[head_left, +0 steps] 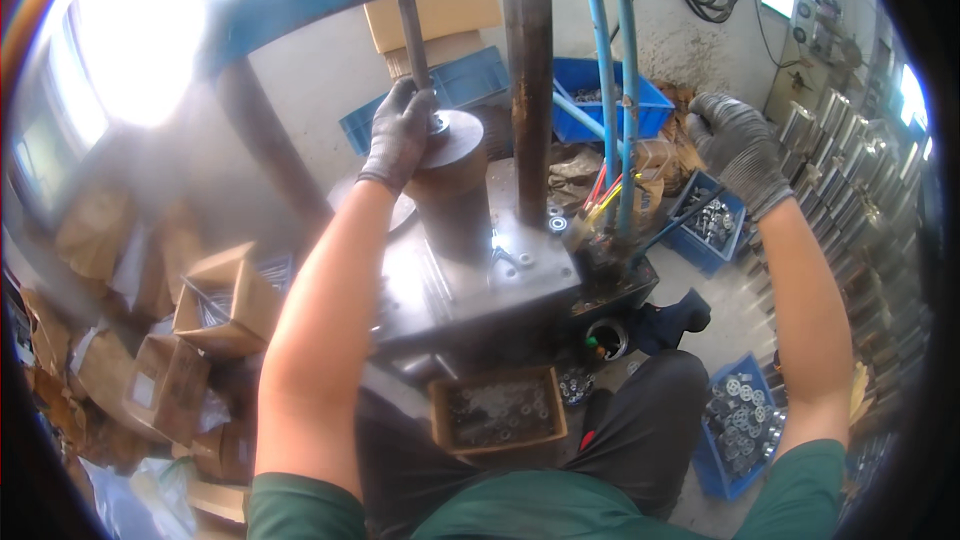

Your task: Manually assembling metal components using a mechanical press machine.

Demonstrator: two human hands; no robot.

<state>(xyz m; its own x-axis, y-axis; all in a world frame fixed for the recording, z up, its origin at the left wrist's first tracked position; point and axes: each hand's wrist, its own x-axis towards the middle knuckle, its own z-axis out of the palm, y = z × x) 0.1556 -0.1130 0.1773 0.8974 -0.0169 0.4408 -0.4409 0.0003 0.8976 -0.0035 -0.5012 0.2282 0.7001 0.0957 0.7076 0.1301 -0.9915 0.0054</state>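
My left hand [400, 132], in a grey glove, is closed around the lower part of an upright metal rod [412, 30] above a thick round steel block [455, 145]. A small shiny metal part [438, 124] sits on the block's top, right against my fingers. The block stands on the metal bed [450, 295] of a press. Raised at the right, my right hand [738, 152], also gloved, has its fingers curled in. What they hold, if anything, is hidden. Below it a dark lever [675, 230] slants up from the press's side.
Blue bins of metal parts [712, 225] [740, 420] stand at the right, beside stacked shiny metal cylinders [830, 170]. A cardboard box of rings [497, 410] is between my knees. Open cartons [225, 300] crowd the left. Blue hoses [627, 90] and a dark column [530, 90] rise behind the bed.
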